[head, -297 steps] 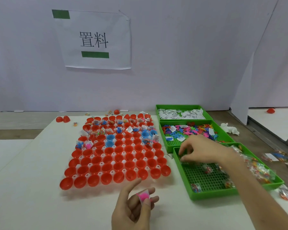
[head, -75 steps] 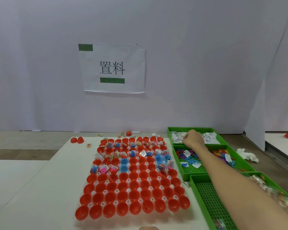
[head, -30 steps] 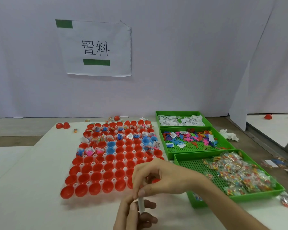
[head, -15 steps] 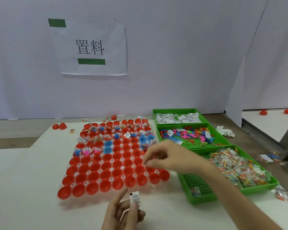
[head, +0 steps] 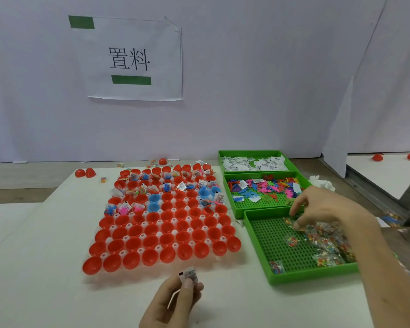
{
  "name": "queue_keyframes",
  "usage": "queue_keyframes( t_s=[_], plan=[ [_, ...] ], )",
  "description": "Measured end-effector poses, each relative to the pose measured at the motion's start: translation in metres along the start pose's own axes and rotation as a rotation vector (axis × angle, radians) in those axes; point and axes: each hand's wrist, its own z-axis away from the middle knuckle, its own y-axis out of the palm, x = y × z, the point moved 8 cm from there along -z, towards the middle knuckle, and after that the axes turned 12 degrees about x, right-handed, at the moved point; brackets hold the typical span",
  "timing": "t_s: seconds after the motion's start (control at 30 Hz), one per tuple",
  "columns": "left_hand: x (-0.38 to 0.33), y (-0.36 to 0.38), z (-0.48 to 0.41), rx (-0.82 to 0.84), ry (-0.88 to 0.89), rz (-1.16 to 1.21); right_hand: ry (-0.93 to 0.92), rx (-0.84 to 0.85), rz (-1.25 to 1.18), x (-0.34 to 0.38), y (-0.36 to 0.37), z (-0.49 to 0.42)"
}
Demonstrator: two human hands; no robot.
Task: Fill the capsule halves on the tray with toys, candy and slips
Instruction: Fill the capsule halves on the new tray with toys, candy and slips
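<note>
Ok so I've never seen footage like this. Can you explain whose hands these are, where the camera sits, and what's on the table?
There is no machine here. A person is working with bare hands, and the one camera is worn on their head, looking forward and down.

On the white table stands a grid of red capsule halves. The far rows hold toys, candy and slips; the near rows look empty.

To the right are three green trays:
- The far tray holds paper slips.
- The middle tray holds small coloured toys.
- The near tray holds candy packets.

The left hand pinches one slip. The right hand reaches into the near tray, fingertips at the candy. Whether it has gripped a packet is unclear.
</note>
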Motion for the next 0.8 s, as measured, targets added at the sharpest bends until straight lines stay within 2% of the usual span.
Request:
queue_keyframes(
  t_s=[0.1, 0.27, 0.4, 0.6, 0.7, 0.8],
  plan=[
    [-0.002, 0.001, 0.002, -0.042, 0.012, 0.044, 0.047, 0.011, 0.007, -0.004, 0.005, -0.006],
    [-0.005, 0.002, 0.002, -0.022, 0.002, 0.034, -0.005, 0.018, -0.033, 0.000, 0.009, -0.010],
    [-0.008, 0.004, 0.002, 0.016, 0.000, -0.004, -0.197, -0.020, -0.085, 0.023, 0.004, -0.004],
    [-0.011, 0.007, 0.005, -0.017, 0.018, -0.021, -0.434, -0.260, -0.173, 0.057, -0.014, 0.011],
    [-0.008, 0.009, 0.005, 0.012, 0.009, 0.001, -0.643, -0.128, -0.472, 0.089, -0.003, 0.027],
    [-0.001, 0.009, 0.003, 0.014, -0.025, 0.030, -0.884, 0.188, -0.577, 0.143, 0.034, 0.048]
  ],
)
